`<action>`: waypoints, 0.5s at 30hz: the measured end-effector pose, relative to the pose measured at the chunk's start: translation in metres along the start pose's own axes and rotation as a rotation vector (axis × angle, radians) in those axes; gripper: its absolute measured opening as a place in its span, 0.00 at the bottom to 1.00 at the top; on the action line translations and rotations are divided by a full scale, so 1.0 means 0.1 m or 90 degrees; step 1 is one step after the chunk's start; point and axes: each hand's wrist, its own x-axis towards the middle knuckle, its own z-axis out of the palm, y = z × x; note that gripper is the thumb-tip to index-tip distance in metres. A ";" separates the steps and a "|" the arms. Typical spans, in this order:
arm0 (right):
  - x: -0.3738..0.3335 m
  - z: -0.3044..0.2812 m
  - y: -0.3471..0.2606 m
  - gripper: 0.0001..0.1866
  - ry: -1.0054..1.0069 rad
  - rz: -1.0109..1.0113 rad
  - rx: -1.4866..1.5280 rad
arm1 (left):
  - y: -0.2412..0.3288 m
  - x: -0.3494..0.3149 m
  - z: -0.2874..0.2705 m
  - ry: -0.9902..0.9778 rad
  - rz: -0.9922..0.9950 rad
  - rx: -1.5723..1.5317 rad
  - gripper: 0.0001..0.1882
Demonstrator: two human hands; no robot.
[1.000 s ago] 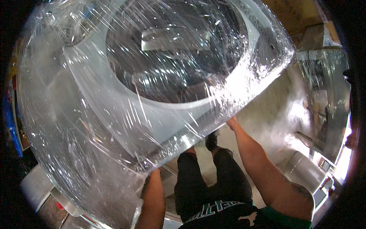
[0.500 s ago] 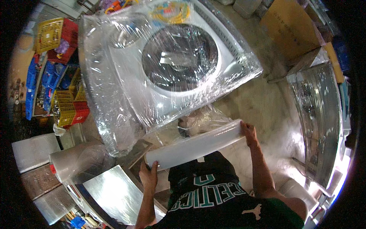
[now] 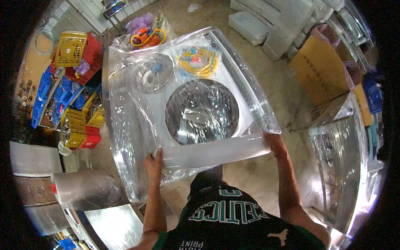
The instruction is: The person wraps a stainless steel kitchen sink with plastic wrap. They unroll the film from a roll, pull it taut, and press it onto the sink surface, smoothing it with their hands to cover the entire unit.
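Note:
A wide roll of clear stretch film [image 3: 216, 151] is held level across the near edge of a large metal unit. My left hand [image 3: 154, 164] is closed round its left end, thumb up. At the other end my right hand [image 3: 275, 143] is closed too. The metal unit [image 3: 146, 118] is covered in shiny, wrinkled film. Under the film show a big dark round glossy disc [image 3: 202, 112], a smaller round pan or lid [image 3: 153, 74], and a coil of yellow hose or cable [image 3: 199, 62]. The roll hides part of the unit's near edge.
Yellow crates [image 3: 71, 49] and blue bins [image 3: 62, 93] stand at the left. A cardboard box [image 3: 318, 68] and a film-wrapped metal panel [image 3: 341, 162] are at the right. Wrapped cylinders [image 3: 85, 189] lie at the lower left; a wrapped block [image 3: 248, 27] sits behind.
The roll has moved forward from close to my body to over the unit's near edge, and lies more level. Both hands keep their hold. The view has tilted up, showing more background.

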 end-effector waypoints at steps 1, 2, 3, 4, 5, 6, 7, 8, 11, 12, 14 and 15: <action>0.11 0.03 -0.13 0.21 0.009 0.024 0.026 | 0.12 0.19 -0.01 -0.008 -0.054 0.040 0.35; 0.24 0.04 -0.26 0.21 0.044 0.077 0.050 | 0.27 0.33 0.02 0.024 -0.100 0.045 0.33; 0.39 0.03 -0.40 0.20 0.052 0.102 0.073 | 0.45 0.55 0.06 0.017 -0.070 -0.039 0.33; 0.56 -0.01 -0.55 0.24 -0.039 0.032 0.228 | 0.58 0.67 0.03 0.002 -0.075 -0.105 0.33; 0.77 -0.06 -0.69 0.24 0.043 -0.008 0.124 | 0.70 0.77 0.03 -0.011 -0.075 -0.137 0.33; 1.00 -0.13 -0.84 0.25 0.075 -0.053 0.028 | 0.84 0.97 0.09 -0.054 -0.116 -0.255 0.34; 1.26 -0.20 -0.98 0.26 0.126 -0.049 -0.087 | 0.96 1.16 0.17 -0.107 -0.135 -0.234 0.33; 1.53 -0.25 -1.12 0.25 0.051 -0.052 -0.057 | 1.05 1.32 0.27 -0.157 -0.158 -0.203 0.33; 2.18 -0.25 -1.48 0.24 -0.043 0.064 -0.054 | 1.20 1.60 0.56 -0.153 -0.229 -0.253 0.33; 2.29 -0.21 -1.57 0.24 -0.053 0.097 -0.075 | 1.22 1.67 0.56 -0.155 -0.266 -0.289 0.34; 2.36 -0.16 -1.67 0.22 -0.074 0.093 -0.118 | 1.26 1.65 0.51 -0.142 -0.240 -0.287 0.29; 2.38 -0.16 -1.67 0.19 -0.055 0.159 -0.180 | 1.28 1.52 0.40 -0.147 -0.295 -0.239 0.28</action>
